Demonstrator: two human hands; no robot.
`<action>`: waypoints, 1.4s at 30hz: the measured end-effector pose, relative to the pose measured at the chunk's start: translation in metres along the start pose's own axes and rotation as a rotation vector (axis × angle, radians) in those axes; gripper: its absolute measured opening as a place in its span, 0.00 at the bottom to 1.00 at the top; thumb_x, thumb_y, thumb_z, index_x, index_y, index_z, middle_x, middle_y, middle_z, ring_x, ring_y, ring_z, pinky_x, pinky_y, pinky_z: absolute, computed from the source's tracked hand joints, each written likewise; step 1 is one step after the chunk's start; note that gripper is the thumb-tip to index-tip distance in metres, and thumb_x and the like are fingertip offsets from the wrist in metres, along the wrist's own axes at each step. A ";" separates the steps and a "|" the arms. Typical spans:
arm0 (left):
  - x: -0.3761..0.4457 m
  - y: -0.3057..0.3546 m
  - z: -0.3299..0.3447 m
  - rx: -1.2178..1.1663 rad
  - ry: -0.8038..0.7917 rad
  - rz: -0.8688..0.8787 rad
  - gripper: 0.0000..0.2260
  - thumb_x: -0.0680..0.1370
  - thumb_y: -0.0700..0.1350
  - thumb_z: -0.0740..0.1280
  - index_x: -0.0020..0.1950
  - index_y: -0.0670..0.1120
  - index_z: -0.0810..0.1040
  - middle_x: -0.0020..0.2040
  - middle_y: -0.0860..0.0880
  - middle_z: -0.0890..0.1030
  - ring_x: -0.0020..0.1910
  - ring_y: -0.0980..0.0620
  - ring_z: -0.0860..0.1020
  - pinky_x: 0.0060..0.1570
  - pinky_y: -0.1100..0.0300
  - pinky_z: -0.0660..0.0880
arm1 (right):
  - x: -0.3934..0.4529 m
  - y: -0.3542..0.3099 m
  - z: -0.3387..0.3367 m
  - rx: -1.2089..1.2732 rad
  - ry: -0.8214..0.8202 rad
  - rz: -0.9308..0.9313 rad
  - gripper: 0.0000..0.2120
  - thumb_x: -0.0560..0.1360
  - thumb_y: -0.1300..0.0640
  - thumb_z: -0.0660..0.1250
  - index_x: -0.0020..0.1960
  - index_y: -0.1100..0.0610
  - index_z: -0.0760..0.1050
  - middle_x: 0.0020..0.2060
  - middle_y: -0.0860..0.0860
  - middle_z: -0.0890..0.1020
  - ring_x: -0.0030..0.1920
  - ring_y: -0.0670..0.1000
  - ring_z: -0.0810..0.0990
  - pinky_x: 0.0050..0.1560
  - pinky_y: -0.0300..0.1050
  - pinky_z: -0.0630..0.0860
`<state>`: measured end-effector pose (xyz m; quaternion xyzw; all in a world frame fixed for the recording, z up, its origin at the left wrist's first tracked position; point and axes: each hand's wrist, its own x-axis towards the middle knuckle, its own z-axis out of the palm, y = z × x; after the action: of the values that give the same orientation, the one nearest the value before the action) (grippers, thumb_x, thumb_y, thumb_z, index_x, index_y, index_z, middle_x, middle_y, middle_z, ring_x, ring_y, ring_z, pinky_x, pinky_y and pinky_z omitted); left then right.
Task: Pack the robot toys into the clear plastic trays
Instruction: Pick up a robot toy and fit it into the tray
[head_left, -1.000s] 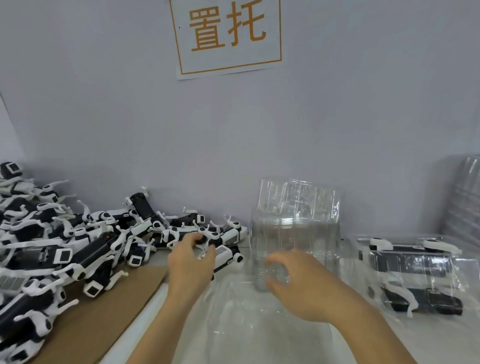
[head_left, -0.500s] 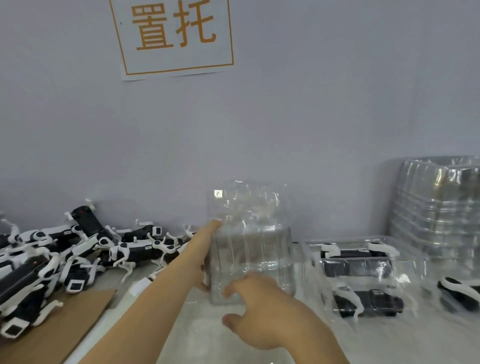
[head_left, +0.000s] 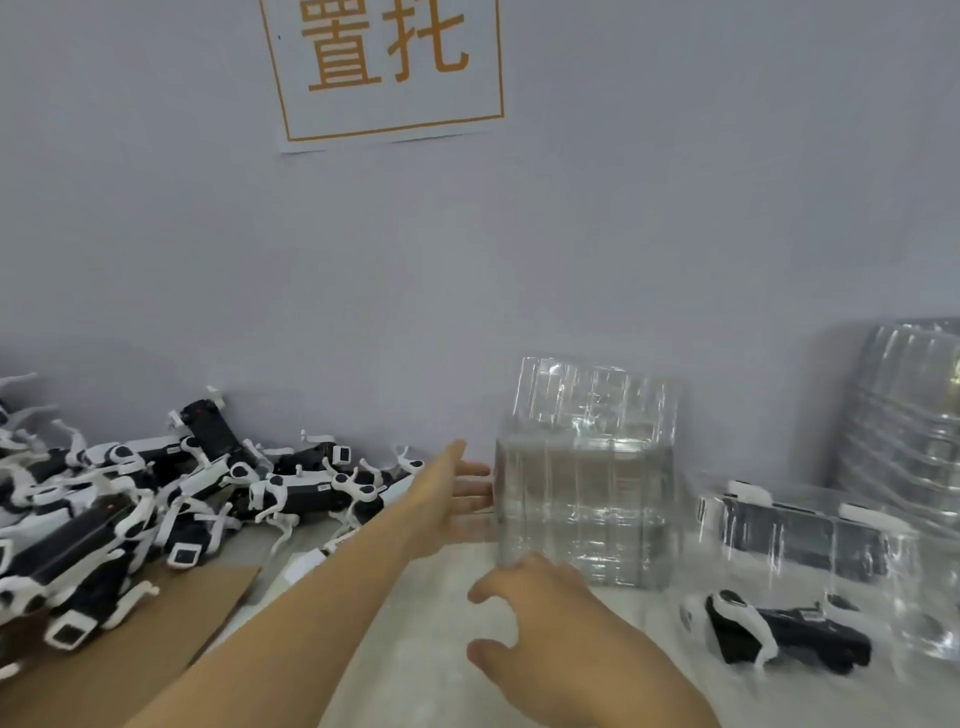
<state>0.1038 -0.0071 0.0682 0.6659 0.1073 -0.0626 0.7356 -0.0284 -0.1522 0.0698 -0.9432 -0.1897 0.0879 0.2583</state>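
A stack of clear plastic trays (head_left: 584, 499) stands against the wall at centre. My left hand (head_left: 452, 493) reaches to the stack's left side with straight fingers, at or just short of its wall. My right hand (head_left: 540, 623) hovers in front of the stack's lower left corner, fingers loosely spread, holding nothing. A pile of black-and-white robot toys (head_left: 130, 509) lies on the left. One loose robot toy (head_left: 779, 631) lies on the table at the right, in front of a filled tray (head_left: 810, 535).
A brown cardboard sheet (head_left: 130, 644) lies under the toy pile at lower left. Another tall stack of clear trays (head_left: 909, 415) stands at the far right. A white sign with orange characters (head_left: 387, 67) hangs on the grey wall.
My left hand has left the toy pile and reached to the tray stack's left side. My right hand stays in front of the stack. The camera has swung right.
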 end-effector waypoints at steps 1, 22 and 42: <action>0.006 -0.001 -0.012 0.052 0.070 0.062 0.13 0.82 0.46 0.62 0.58 0.36 0.77 0.49 0.38 0.83 0.46 0.40 0.83 0.43 0.50 0.82 | 0.001 0.000 0.000 -0.003 0.001 -0.002 0.22 0.79 0.43 0.64 0.71 0.41 0.67 0.72 0.43 0.62 0.75 0.49 0.55 0.72 0.53 0.62; 0.030 0.005 -0.130 1.402 0.096 0.464 0.10 0.77 0.44 0.70 0.55 0.44 0.73 0.53 0.45 0.78 0.50 0.47 0.76 0.49 0.60 0.72 | 0.008 0.000 0.000 -0.065 -0.031 0.012 0.21 0.78 0.42 0.64 0.70 0.39 0.67 0.68 0.43 0.64 0.71 0.49 0.58 0.69 0.51 0.66; -0.144 0.012 -0.030 0.573 0.137 0.880 0.16 0.72 0.62 0.72 0.47 0.49 0.80 0.36 0.54 0.83 0.30 0.52 0.80 0.34 0.55 0.79 | 0.001 -0.042 -0.007 0.990 0.426 -0.175 0.25 0.70 0.29 0.58 0.62 0.39 0.74 0.52 0.39 0.83 0.51 0.39 0.83 0.53 0.48 0.82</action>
<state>-0.0350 0.0167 0.1114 0.8250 -0.1559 0.2688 0.4720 -0.0390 -0.1219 0.0980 -0.6863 -0.1470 -0.0481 0.7107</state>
